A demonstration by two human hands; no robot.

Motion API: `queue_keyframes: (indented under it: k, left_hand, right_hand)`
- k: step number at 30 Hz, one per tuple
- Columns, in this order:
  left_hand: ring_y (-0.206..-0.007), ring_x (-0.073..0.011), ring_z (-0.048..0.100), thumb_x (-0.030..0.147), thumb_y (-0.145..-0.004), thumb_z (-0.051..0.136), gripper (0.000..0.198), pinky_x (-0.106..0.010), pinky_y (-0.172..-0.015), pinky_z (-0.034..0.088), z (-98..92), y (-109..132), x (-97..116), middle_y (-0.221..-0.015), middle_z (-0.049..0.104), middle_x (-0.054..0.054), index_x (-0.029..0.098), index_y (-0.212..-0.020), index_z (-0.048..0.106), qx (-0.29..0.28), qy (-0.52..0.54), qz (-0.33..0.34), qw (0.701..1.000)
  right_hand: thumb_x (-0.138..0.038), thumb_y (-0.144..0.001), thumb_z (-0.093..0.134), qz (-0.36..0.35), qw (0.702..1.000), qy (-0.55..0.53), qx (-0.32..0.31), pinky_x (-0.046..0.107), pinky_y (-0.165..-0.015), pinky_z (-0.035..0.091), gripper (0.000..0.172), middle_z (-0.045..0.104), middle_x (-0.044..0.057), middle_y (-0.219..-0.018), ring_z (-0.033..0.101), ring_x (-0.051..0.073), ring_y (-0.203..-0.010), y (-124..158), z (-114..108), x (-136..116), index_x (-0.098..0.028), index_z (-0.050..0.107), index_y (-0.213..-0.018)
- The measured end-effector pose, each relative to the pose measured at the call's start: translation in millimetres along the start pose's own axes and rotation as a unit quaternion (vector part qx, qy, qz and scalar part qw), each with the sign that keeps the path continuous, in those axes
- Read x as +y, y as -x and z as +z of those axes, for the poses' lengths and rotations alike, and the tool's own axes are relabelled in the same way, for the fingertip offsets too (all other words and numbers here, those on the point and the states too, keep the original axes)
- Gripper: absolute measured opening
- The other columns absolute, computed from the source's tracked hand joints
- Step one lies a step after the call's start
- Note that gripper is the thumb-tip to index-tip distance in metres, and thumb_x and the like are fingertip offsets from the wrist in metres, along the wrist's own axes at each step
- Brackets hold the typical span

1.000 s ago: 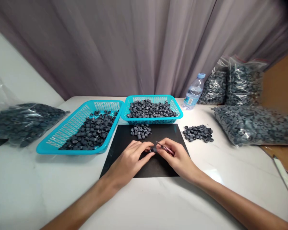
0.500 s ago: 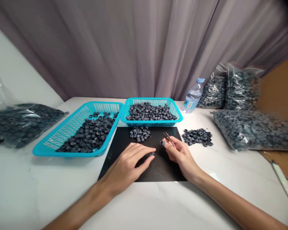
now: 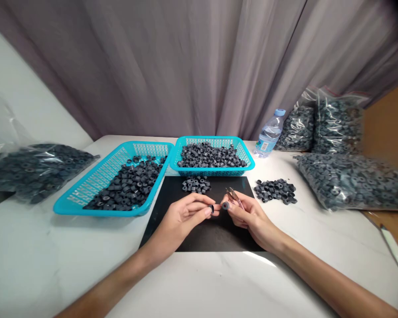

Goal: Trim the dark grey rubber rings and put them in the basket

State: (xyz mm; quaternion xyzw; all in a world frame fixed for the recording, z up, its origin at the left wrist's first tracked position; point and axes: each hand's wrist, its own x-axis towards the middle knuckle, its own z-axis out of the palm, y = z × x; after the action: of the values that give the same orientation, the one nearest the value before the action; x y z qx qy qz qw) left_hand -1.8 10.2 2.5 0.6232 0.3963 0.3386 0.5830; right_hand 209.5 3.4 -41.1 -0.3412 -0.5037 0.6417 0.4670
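Observation:
My left hand (image 3: 188,217) pinches a small dark ring (image 3: 212,208) between thumb and fingers, above the black mat (image 3: 202,236). Facing it, my right hand (image 3: 248,214) grips a small grey cylindrical piece (image 3: 225,205) with a hole at its end. Tucked in the same hand is a slim pinkish tool with two pointed metal tips (image 3: 232,194); whether it is tweezers or snips I cannot tell. The two hands are close together, fingertips nearly meeting. Behind them on the mat lies a small pile of grey pieces (image 3: 196,185).
Two blue plastic baskets (image 3: 99,213) (image 3: 215,169) hold many grey pieces. Another loose pile (image 3: 275,191) lies right of the mat. A water bottle (image 3: 268,134) stands behind it. Filled clear bags (image 3: 348,181) (image 3: 49,168) sit at the right and left.
My left hand has lifted off the mat with the dark ring and turned, its fingers now near my right hand. The grey piece in my right hand now shows its holed end.

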Motion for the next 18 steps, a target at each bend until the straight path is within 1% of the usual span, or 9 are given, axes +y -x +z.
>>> queue_keyframes:
  k: [3, 6, 10, 14, 18]
  left_hand:
    - [-0.100, -0.0219, 0.073, 0.033, -0.096, 0.064, 0.022, -0.031, -0.089, 0.052, 1.3, 0.8, 4.5, -0.105, 0.080, -0.010, 0.017, -0.110, 0.067, -0.015, 0.067, -0.044, 0.997]
    - [-0.100, -0.0221, 0.073, 0.033, -0.095, 0.066, 0.023, -0.031, -0.087, 0.051, 4.0, 2.7, 7.8, -0.110, 0.079, -0.012, 0.016, -0.110, 0.068, -0.015, 0.105, -0.073, 0.992]
    - [-0.102, -0.0222, 0.073, 0.031, -0.094, 0.068, 0.024, -0.032, -0.093, 0.051, 5.4, 3.4, 7.3, -0.104, 0.079, -0.011, 0.015, -0.111, 0.070, -0.008, 0.152, -0.108, 0.982]
    - [-0.107, -0.0241, 0.073, 0.029, -0.096, 0.065, 0.023, -0.035, -0.101, 0.051, 3.0, 1.5, 1.7, -0.110, 0.078, -0.013, 0.013, -0.109, 0.073, 0.005, 0.211, -0.134, 0.968]
    - [-0.108, -0.0270, 0.074, 0.030, -0.096, 0.064, 0.024, -0.038, -0.105, 0.051, 1.7, -0.4, -1.4, -0.110, 0.079, -0.014, 0.011, -0.108, 0.074, 0.020, 0.216, -0.140, 0.966]
  right_hand:
    - [-0.048, -0.092, 0.069, 0.000, 1.000, 0.006, -0.004, 0.027, -0.048, 0.012, 0.030, 0.029, -0.008, -0.066, 0.014, 0.010, -0.055, 0.6, -0.3, -1.3, -0.019, 0.061, -0.094]
    - [-0.049, -0.092, 0.068, -0.003, 1.000, 0.019, -0.005, 0.027, -0.048, 0.012, 0.031, 0.031, -0.007, -0.067, 0.016, 0.009, -0.055, 0.9, -1.4, -0.9, -0.019, 0.061, -0.093]
    - [-0.046, -0.093, 0.069, -0.006, 1.000, 0.015, -0.016, 0.027, -0.048, 0.013, 0.028, 0.036, -0.006, -0.070, 0.018, 0.009, -0.056, 1.0, -1.8, -0.9, -0.019, 0.062, -0.094]
    - [-0.045, -0.092, 0.070, -0.005, 1.000, 0.021, -0.017, 0.027, -0.048, 0.014, 0.027, 0.036, -0.006, -0.070, 0.017, 0.009, -0.056, 0.6, -1.6, 0.2, -0.019, 0.063, -0.094]
    - [-0.048, -0.092, 0.069, -0.001, 0.999, 0.047, -0.009, 0.026, -0.048, 0.014, 0.030, 0.035, -0.007, -0.069, 0.018, 0.009, -0.056, 0.1, -0.8, 2.3, -0.019, 0.063, -0.095]
